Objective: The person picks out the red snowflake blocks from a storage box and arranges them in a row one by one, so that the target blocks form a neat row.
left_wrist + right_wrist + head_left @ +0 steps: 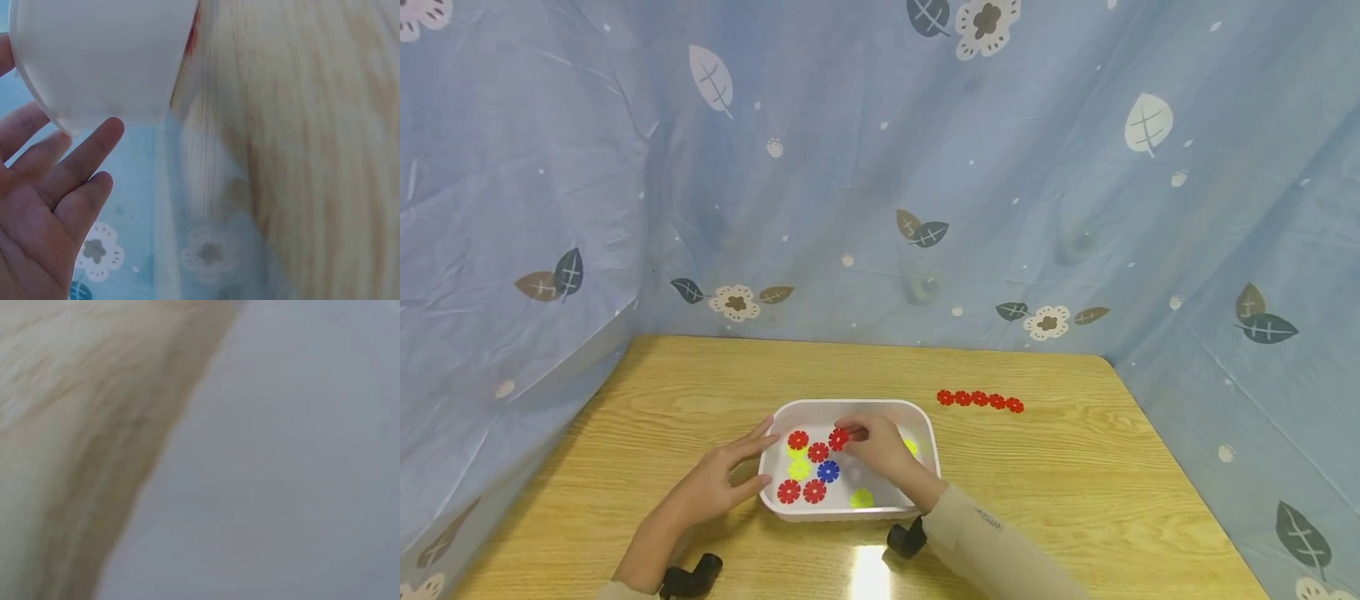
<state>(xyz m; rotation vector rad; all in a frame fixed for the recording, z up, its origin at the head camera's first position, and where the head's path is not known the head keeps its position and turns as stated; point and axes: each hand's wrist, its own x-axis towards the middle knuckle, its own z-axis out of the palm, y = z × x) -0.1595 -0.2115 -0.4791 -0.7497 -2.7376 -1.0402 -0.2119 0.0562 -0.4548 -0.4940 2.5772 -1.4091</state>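
Note:
A white plastic tray (928, 450) holds several flat notched snowflake discs. Inside it lie red discs (788, 492), yellow discs (861, 498) and one blue disc (828, 472). Over the tray's middle, my right hand (880, 446) pinches a red snowflake disc (837, 439) between thumb and fingers. My left hand (724, 479) rests at the tray's left rim with its fingers spread. In the left wrist view, the extended fingers (90, 153) reach the outside of the tray wall (103, 69). The right wrist view shows only the blurred tray wall (262, 462), without the hand.
Beyond the tray's right end, a row of joined red discs (980, 398) lies on the wooden table (1060, 475). A blue patterned curtain (850, 167) closes off the back and both sides. Black wrist devices (691, 577) hang at both wrists.

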